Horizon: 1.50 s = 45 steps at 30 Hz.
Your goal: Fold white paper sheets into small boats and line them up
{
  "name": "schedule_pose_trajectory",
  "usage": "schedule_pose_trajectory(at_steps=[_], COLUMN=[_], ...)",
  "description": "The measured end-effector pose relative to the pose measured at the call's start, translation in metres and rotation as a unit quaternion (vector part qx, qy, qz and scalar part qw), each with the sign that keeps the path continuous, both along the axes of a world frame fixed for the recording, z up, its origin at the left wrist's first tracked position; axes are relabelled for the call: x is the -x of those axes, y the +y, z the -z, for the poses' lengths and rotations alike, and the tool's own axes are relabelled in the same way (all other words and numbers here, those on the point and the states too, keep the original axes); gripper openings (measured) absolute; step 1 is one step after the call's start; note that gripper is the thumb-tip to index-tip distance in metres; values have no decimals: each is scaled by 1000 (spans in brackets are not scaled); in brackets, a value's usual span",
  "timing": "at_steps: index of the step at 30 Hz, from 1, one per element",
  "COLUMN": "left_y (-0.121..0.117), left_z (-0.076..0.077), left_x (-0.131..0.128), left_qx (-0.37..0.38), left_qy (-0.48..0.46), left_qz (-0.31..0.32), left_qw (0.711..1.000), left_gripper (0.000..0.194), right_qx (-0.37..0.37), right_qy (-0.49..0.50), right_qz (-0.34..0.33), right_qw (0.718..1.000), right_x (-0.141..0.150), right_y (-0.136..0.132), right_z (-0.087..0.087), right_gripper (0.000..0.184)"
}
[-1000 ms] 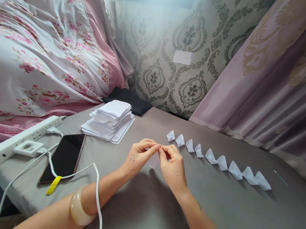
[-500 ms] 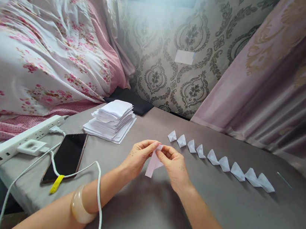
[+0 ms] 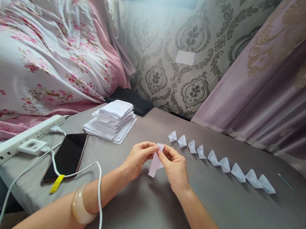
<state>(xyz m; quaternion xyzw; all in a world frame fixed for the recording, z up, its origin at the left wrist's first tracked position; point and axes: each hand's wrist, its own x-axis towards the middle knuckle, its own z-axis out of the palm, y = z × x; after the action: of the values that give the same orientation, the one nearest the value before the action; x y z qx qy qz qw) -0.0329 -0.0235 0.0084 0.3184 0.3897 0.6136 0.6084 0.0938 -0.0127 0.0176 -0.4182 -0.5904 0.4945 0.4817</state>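
Observation:
A small folded piece of white paper (image 3: 154,166) is held up above the grey table in front of me. My left hand (image 3: 139,158) pinches its upper left edge between thumb and fingers. On the other side, my right hand (image 3: 173,165) grips the top with the thumb pressed on its face. One narrow strip hangs down, and a slanted flap shows behind it on the right. My fingers partly hide the upper folds. To the right, several folded white paper boats (image 3: 214,158) stand in a slanting row.
A stack of white paper (image 3: 112,120) lies at the back left, before a black flat item (image 3: 133,102). Left of my arm are a phone (image 3: 66,157), a white power strip (image 3: 15,145) and a white cable (image 3: 99,182) crossing my forearm. A thin stick (image 3: 285,181) lies far right.
The folded paper has shifted slightly to the right and its hanging strip is a little more upright. Both hands keep their hold on it.

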Motion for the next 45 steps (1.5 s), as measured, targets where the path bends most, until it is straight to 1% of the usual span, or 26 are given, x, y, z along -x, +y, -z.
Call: schedule_pose_trajectory(at_steps=[9, 12, 14, 18, 21, 27, 31, 32, 33, 34, 35, 36, 37, 38, 39, 40, 41, 42, 43, 44, 45], left_y=[-3, -3, -2, -1, -2, -2, 0, 1, 2, 3, 4, 4, 5, 5, 5, 5, 4, 4, 3, 2, 2], left_z=[-3, -4, -4, -3, -1, -2, -1, 0, 1, 1, 2, 2, 2, 2, 2, 2, 1, 1, 1, 1, 1], left_x=[0, 0, 0, 0, 1, 2, 3, 3, 3, 3, 3, 3, 3, 3, 3, 3, 3, 2, 1, 1, 0], left_qx=[1, 1, -1, -11, -12, -5, -1, 1, 3, 8, 15, 23, 32, 39, 44, 47, 47, 48, 50, 53, 54], left_qy=[-12, -8, -7, -11, -16, -35, -53, -58, -63, -70, -78, -86, -92, -95, -95, -93, -89, -84, -78, -72, -64], left_qz=[0, -7, -14, -19, -13, 8, 21, 26, 32, 39, 49, 57, 63, 68, 74, 79, 81, 78, 71, 59, 44], left_qw=[1000, 1000, 1000, 1000, 1000, 999, 998, 998, 997, 997, 996, 994, 993, 992, 992, 991, 992, 992, 993, 994, 996], left_gripper=[18, 16, 14, 11, 13, 17, 16, 17, 17, 18, 19, 20, 21, 22, 22, 23, 24, 25, 25, 26, 25], right_qx=[-94, -152, -202, -310, -364, -419, -438, -437, -430, -419, -402, -378, -345, -300, -239, -163, -81, -5, 58, 102, 127], right_qy=[-68, -102, -131, -202, -262, -383, -466, -481, -489, -490, -480, -457, -418, -362, -290, -208, -124, -49, 9, 46, 65], right_qz=[0, 8, 15, 28, 40, 51, 64, 66, 64, 59, 52, 42, 28, 13, -1, -11, -15, -14, -9, -5, -3], right_qw=[993, 983, 971, 929, 893, 822, 766, 758, 756, 763, 778, 804, 840, 883, 927, 964, 989, 999, 998, 994, 990], right_x=[-2, -2, -2, -3, -5, -9, -9, -8, -8, -8, -8, -8, -8, -8, -9, -9, -9, -8, -7, -6, -5], right_y=[1, 0, -1, -3, -4, -5, -9, -10, -11, -12, -13, -13, -12, -10, -8, -6, -3, -1, 1, 2, 2], right_z=[6, 7, 8, 7, 6, 6, 6, 6, 5, 5, 4, 3, 2, 0, -1, -2, -3, -3, -3, -2, -1], right_gripper=[27, 27, 27, 31, 36, 51, 51, 50, 48, 47, 46, 47, 48, 48, 47, 43, 38, 32, 29, 29, 30])
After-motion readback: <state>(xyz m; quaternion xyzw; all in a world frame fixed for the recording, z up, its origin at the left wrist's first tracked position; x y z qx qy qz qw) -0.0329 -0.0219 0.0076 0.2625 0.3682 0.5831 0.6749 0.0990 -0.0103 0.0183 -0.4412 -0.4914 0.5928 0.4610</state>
